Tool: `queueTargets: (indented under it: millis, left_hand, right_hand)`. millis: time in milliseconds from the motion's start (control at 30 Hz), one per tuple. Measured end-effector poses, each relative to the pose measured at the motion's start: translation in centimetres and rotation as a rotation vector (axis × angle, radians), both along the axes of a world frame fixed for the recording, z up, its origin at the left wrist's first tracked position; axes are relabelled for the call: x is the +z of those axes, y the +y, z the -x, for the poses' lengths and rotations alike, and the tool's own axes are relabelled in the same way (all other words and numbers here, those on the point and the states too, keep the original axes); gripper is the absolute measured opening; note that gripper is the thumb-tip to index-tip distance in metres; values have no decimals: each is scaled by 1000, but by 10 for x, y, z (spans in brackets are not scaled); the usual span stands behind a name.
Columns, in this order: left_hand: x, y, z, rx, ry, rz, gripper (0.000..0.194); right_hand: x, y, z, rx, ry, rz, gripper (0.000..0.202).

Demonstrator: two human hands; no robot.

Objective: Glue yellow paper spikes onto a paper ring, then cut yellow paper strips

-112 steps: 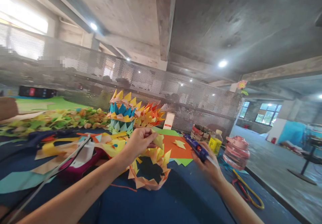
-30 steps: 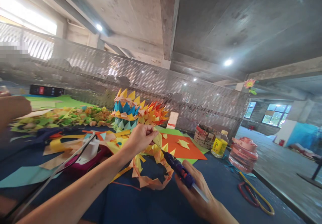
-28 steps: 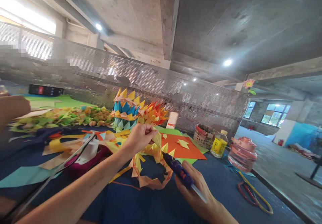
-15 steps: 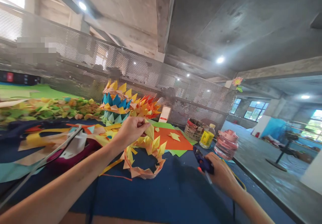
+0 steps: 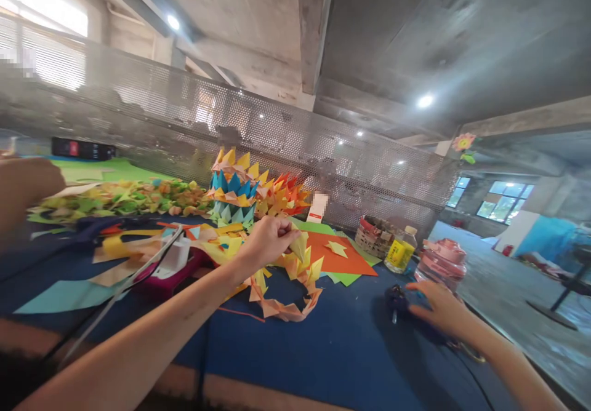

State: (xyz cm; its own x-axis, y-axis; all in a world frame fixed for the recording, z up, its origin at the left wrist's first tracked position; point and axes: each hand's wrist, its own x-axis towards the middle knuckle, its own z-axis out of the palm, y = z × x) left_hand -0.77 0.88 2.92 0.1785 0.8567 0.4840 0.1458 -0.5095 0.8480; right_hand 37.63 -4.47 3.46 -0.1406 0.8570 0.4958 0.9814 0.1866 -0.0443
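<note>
My left hand (image 5: pixel 270 240) pinches a yellow folded paper piece (image 5: pixel 300 246) above a ring of peach and yellow folded paper (image 5: pixel 281 309). At the right, my right hand (image 5: pixel 436 305) has its fingers apart beside a dark glue gun (image 5: pixel 397 303), which rests on the blue table (image 5: pixel 295 362). Whether the fingertips still touch the gun is hard to see. An orange sheet (image 5: pixel 323 262) on green paper lies behind the ring, with a yellow paper piece (image 5: pixel 337 249) on it.
Stacked paper crowns (image 5: pixel 233 195) stand at the back, beside a heap of folded pieces (image 5: pixel 138 199). A basket (image 5: pixel 373 236), yellow-labelled bottle (image 5: pixel 400 251) and pink bottle (image 5: pixel 442 260) line the right. A power strip (image 5: pixel 173 272) sits left; another person's arm (image 5: pixel 30 186) enters there.
My right hand has lowered the glue gun to the table and opened its fingers. The view has turned left. Another person's arm has come in at the left edge.
</note>
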Motion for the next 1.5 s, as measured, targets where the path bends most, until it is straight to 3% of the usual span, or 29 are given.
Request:
queueTargets:
  millis: [100,233,367,633,933,1200,1300,1400,1500]
  left_hand:
    - [-3,-5,-4,-29,72,-56,21]
    - [-6,-7,-7,-52,171,-111,21]
    - [-5,-7,-5,-55,254,-161,21]
    - [-2,-13,-5,33,362,-213,21]
    - [-2,-19,-5,69,480,-240,23]
    - [-3,-21,-1,31,534,-238,19]
    - [-3,-35,13,146,422,-305,22]
    - [-16,-60,32,338,418,-401,19]
    - [-46,-82,44,373,412,-492,15]
  right_hand:
    - [14,1,59,186,118,38,29]
    - [15,6,146,410,271,152,28]
    - [7,19,187,507,406,227,27]
    - [-4,24,193,548,544,322,25]
    - [-5,20,196,539,539,375,22]
    - [-13,21,199,479,558,323,12]
    - [-23,18,204,426,596,257,12]
    - [-33,13,212,403,622,180,13]
    - [-40,9,219,430,591,114,12]
